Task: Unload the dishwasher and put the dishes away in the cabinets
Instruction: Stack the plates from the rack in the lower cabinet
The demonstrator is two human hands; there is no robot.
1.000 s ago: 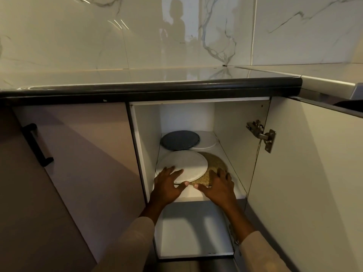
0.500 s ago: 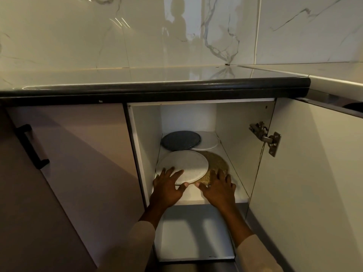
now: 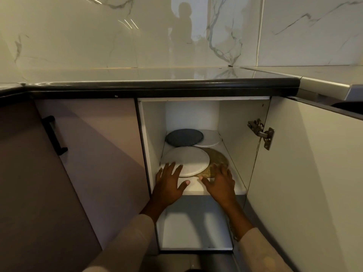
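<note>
Inside the open lower cabinet, a white plate (image 3: 186, 160) lies flat at the front left of the upper shelf (image 3: 234, 190), overlapping a gold textured plate (image 3: 218, 160) to its right. Behind them sit a dark grey plate (image 3: 183, 137) and another white plate (image 3: 211, 139). My left hand (image 3: 169, 185) hovers with spread fingers over the white plate's near edge. My right hand (image 3: 221, 184) is spread over the gold plate's near edge. Neither hand grips anything.
The cabinet door (image 3: 314, 183) stands open to the right, its metal hinge (image 3: 262, 133) jutting inward. A closed door with a black handle (image 3: 54, 135) is on the left. The dark-edged countertop (image 3: 157, 86) overhangs above. The lower shelf (image 3: 194, 230) holds nothing visible.
Both hands have pulled back slightly from the plates' near edges, thumbs off the rims. The plates stay on the shelf.
</note>
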